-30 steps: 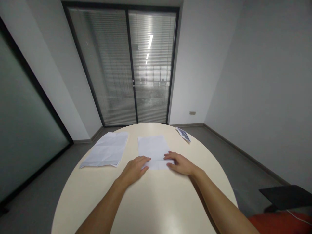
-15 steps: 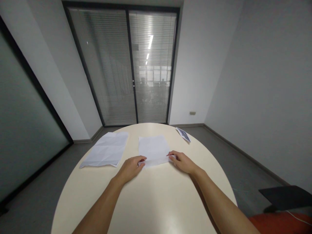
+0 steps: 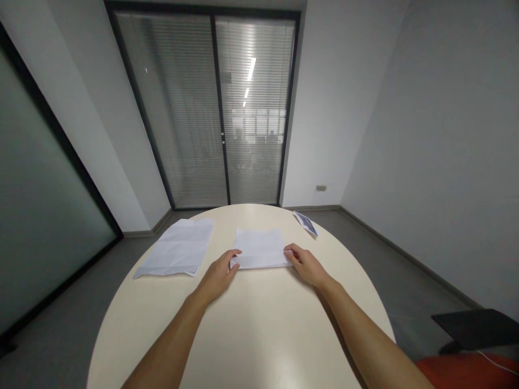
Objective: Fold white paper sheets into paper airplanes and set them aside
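Observation:
A white sheet of paper (image 3: 259, 246) lies at the middle of the round table, a strip along its near edge folded over. My left hand (image 3: 222, 270) pinches the near left corner between thumb and fingers. At the near right corner, my right hand (image 3: 305, 263) grips the same sheet, its thumb at the edge and the fingers on top. Both hands rest low over the tabletop.
Creased white sheets (image 3: 178, 246) lie on the left of the cream table (image 3: 251, 329). A folded printed card (image 3: 305, 223) sits near the far right edge. A black flat panel (image 3: 478, 328) and a red seat (image 3: 470, 371) stand at lower right.
The sheet's near edge has moved slightly away from me and now lies straighter, with a clearer folded strip. Both hands have shifted a little forward with it.

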The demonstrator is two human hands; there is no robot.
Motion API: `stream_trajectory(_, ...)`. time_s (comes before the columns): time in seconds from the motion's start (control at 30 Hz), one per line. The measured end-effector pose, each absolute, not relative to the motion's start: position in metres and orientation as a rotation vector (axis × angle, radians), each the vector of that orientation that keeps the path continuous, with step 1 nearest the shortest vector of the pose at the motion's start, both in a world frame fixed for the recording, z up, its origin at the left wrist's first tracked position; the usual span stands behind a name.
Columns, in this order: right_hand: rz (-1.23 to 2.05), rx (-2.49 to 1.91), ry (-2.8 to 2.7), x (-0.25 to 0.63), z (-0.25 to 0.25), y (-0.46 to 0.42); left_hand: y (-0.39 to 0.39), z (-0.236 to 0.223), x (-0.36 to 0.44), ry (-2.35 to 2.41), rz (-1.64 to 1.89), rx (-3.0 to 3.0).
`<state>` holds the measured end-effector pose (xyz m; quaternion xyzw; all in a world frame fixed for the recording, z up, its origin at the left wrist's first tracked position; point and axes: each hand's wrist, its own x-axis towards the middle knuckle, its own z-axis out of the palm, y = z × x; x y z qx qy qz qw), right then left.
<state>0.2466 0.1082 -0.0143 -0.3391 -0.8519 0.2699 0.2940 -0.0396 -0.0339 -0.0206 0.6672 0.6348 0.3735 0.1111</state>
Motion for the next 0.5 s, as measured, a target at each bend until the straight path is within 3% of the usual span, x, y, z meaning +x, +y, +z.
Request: stream_trajectory(0.5, 0.806, -0.884, -2.1, 0.244, -0.022, 0.108, -0.022, -0.027, -0.039, 1.792, 1.441, 1.617)
